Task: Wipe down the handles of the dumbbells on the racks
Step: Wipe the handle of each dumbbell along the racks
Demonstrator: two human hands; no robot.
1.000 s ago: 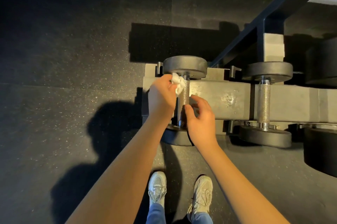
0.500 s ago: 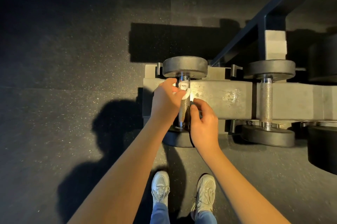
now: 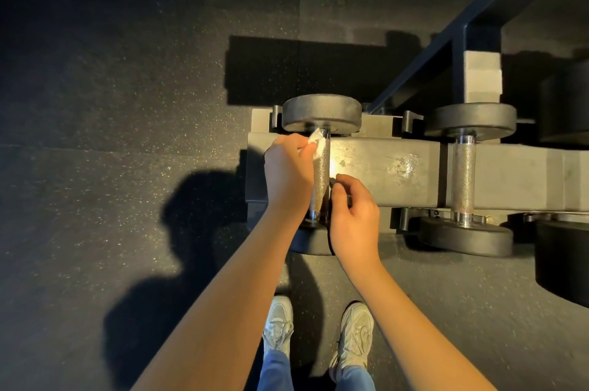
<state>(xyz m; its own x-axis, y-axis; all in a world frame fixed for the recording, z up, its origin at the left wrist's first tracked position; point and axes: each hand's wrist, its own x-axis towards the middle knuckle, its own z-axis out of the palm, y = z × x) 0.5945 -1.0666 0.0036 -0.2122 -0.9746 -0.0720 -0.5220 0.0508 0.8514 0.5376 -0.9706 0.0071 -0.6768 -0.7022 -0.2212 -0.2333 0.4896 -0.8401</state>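
A black dumbbell with a knurled metal handle (image 3: 321,180) lies across the grey rack rail (image 3: 382,167) at its left end. My left hand (image 3: 288,174) pinches a small white wipe (image 3: 317,143) against the far end of that handle, just below the far weight (image 3: 322,112). My right hand (image 3: 355,215) sits at the near right side of the handle with curled fingers touching it. The near weight is mostly hidden under my hands. A second dumbbell (image 3: 463,180) rests to the right.
Dark speckled rubber floor (image 3: 127,135) spreads to the left and behind. A dark rack upright and brace (image 3: 462,40) rise at the back right. Larger black weights (image 3: 564,256) sit at the right edge. My shoes (image 3: 318,330) stand just in front of the rack.
My left hand slid the wipe down the handle and has moved it back up to the far end. My right hand has stayed at the near end of the handle.
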